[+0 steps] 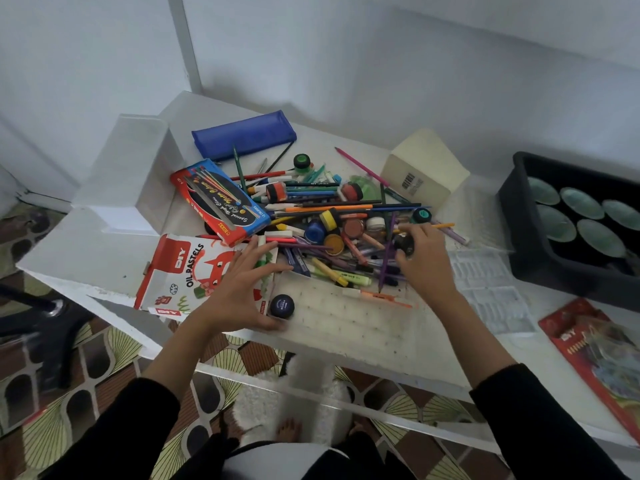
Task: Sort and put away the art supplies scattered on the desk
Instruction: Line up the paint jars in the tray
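I watched the left hand (239,289) lie flat, its fingers (251,252) released and spread over the pastel box (183,271). Its thumb sat just beside a navy pot (282,305), which stood at the near left corner of the clear tray (349,323). The right hand (427,261) was at the right edge of the pile (322,216), its fingers curled round a black pot (404,244). The pile of pencils, pens, crayons and paint pots lay mid-tabletop (86,251), and I saw it spill into the tray's far side. The pencil box (218,199) leaned on the pile's left edge, with the blue case (244,135) behind it. I noted a cream box (424,168) at the back right and a black bin (519,244) farther right.
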Demonstrator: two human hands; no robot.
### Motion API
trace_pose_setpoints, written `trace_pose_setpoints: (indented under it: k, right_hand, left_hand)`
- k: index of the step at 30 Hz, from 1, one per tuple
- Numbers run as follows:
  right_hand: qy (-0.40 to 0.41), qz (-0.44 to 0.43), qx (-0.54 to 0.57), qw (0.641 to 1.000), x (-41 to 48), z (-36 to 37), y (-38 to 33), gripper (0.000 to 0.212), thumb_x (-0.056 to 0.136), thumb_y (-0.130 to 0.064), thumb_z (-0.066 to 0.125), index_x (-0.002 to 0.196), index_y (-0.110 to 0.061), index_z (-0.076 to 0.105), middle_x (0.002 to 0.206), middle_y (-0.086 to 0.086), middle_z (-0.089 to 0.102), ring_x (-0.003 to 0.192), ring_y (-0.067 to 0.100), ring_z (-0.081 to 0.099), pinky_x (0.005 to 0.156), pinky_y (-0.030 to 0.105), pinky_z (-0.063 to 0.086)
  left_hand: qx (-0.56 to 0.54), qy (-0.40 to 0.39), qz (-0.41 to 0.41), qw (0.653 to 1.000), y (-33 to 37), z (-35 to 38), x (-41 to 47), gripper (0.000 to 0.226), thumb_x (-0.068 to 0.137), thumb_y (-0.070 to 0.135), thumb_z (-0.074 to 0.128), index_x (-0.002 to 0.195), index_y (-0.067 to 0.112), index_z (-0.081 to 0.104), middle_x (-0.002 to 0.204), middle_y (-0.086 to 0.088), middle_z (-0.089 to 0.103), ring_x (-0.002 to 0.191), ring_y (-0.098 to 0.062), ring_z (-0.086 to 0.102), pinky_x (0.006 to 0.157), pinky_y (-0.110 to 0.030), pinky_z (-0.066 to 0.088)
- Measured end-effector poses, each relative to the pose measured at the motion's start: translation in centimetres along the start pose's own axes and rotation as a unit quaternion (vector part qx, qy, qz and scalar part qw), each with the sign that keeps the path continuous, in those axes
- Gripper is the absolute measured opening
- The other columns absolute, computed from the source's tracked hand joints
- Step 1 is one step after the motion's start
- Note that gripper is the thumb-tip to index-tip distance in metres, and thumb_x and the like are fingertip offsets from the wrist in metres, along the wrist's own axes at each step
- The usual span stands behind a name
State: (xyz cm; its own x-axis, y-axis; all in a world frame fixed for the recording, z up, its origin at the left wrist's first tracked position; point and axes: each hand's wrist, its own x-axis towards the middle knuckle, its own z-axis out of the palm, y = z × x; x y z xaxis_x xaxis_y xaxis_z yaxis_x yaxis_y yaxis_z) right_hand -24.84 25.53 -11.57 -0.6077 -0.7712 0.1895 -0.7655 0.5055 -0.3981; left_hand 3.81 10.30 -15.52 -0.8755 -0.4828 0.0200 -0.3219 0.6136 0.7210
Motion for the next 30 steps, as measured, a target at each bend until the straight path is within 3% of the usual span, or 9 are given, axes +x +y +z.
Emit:
trace_pose_setpoints:
  k: [3, 7, 11, 13, 15, 17, 21, 26, 30]
  right_hand:
    - [-0.037, 0.007, -0.068, 0.997, 0.3, 0.2, 0.9, 0.041, 0.079, -0.011, 0.067, 0.119, -0.012, 0.055, 0.119, 0.01, 0.053, 0.113, 0.03, 0.043, 0.091, 0.042, 0.041]
    - [-0.041, 0.01, -0.118, 0.992, 0.3, 0.0, 0.9, 0.041, 0.081, -0.016, 0.067, 0.119, -0.014, 0.055, 0.122, 0.009, 0.055, 0.115, 0.03, 0.044, 0.087, 0.047, 0.044]
    - [0.037, 0.0, -0.062, 0.997, -0.6, -0.5, -0.1, 0.039, 0.079, -0.017, 0.069, 0.115, -0.011, 0.058, 0.112, 0.012, 0.058, 0.109, 0.031, 0.048, 0.086, 0.045, 0.043]
    - [0.067, -0.02, 0.011, 0.997, -1.4, -0.7, -1.6, 0.037, 0.077, -0.013, 0.071, 0.111, -0.008, 0.059, 0.107, 0.012, 0.056, 0.1, 0.027, 0.051, 0.085, 0.034, 0.043]
    - [0.028, -0.029, 0.112, 0.993, -2.3, -0.9, -3.6, 0.035, 0.078, -0.009, 0.07, 0.111, -0.01, 0.06, 0.107, 0.007, 0.051, 0.095, 0.017, 0.05, 0.086, 0.025, 0.043]
    - [-0.057, -0.064, 0.172, 0.981, -2.9, -0.8, -5.5, 0.038, 0.079, -0.008, 0.07, 0.115, -0.014, 0.06, 0.11, 0.001, 0.05, 0.101, 0.014, 0.051, 0.091, 0.027, 0.049]
    - [-0.186, -0.169, 0.171, 0.953, -4.0, 0.5, -8.6, 0.043, 0.079, -0.007, 0.069, 0.118, -0.017, 0.056, 0.115, -0.002, 0.057, 0.104, 0.007, 0.05, 0.096, 0.025, 0.046]
    - [-0.231, -0.259, 0.113, 0.931, -4.2, 2.4, -10.2, 0.044, 0.08, -0.004, 0.067, 0.122, -0.013, 0.058, 0.12, 0.004, 0.054, 0.112, 0.017, 0.047, 0.099, 0.028, 0.04]
    - [-0.193, -0.293, 0.059, 0.935, -4.4, 3.4, -10.8, 0.046, 0.08, -0.004, 0.068, 0.124, -0.012, 0.058, 0.12, 0.007, 0.055, 0.112, 0.022, 0.047, 0.095, 0.037, 0.043]
  left_hand:
    - [0.005, -0.002, -0.002, 1.0, 0.0, 0.0, 0.0, 0.081, 0.048, 0.064, 0.073, 0.123, 0.052, 0.043, 0.149, 0.029, 0.004, 0.142, -0.001, -0.017, 0.115, -0.045, -0.001]
    - [0.009, -0.006, -0.01, 1.0, 0.2, -0.1, 0.0, 0.084, 0.047, 0.065, 0.072, 0.125, 0.051, 0.042, 0.149, 0.029, 0.005, 0.141, 0.001, -0.018, 0.115, -0.042, -0.002]
    - [0.007, -0.006, -0.011, 1.0, 0.2, 0.0, 0.0, 0.084, 0.047, 0.066, 0.071, 0.125, 0.052, 0.041, 0.148, 0.028, 0.005, 0.141, 0.001, -0.018, 0.116, -0.044, -0.001]
    - [0.007, -0.007, -0.013, 1.0, 0.2, 0.0, 0.0, 0.083, 0.047, 0.067, 0.071, 0.123, 0.054, 0.041, 0.149, 0.027, 0.007, 0.141, 0.0, -0.017, 0.116, -0.046, -0.001]
    - [0.01, -0.008, -0.015, 1.0, 0.1, 0.1, 0.0, 0.083, 0.047, 0.068, 0.07, 0.122, 0.055, 0.04, 0.149, 0.027, 0.007, 0.141, 0.0, -0.017, 0.117, -0.048, 0.0]
    - [0.011, -0.007, -0.015, 1.0, 0.0, 0.2, 0.1, 0.083, 0.046, 0.069, 0.07, 0.122, 0.056, 0.04, 0.149, 0.027, 0.007, 0.142, -0.001, -0.016, 0.117, -0.048, 0.0]
    - [0.014, -0.003, -0.012, 1.0, -0.1, 0.1, 0.1, 0.084, 0.046, 0.068, 0.071, 0.123, 0.056, 0.04, 0.149, 0.026, 0.008, 0.142, -0.001, -0.016, 0.117, -0.047, 0.0]
    - [0.013, 0.001, -0.006, 1.0, 0.2, 0.1, 0.1, 0.085, 0.045, 0.067, 0.072, 0.123, 0.055, 0.039, 0.147, 0.026, 0.009, 0.137, 0.007, -0.019, 0.116, -0.041, -0.002]
    - [0.019, 0.003, -0.008, 1.0, 0.3, 0.1, 0.0, 0.092, 0.046, 0.064, 0.073, 0.129, 0.048, 0.038, 0.148, 0.024, 0.01, 0.14, 0.002, -0.016, 0.117, -0.044, -0.001]
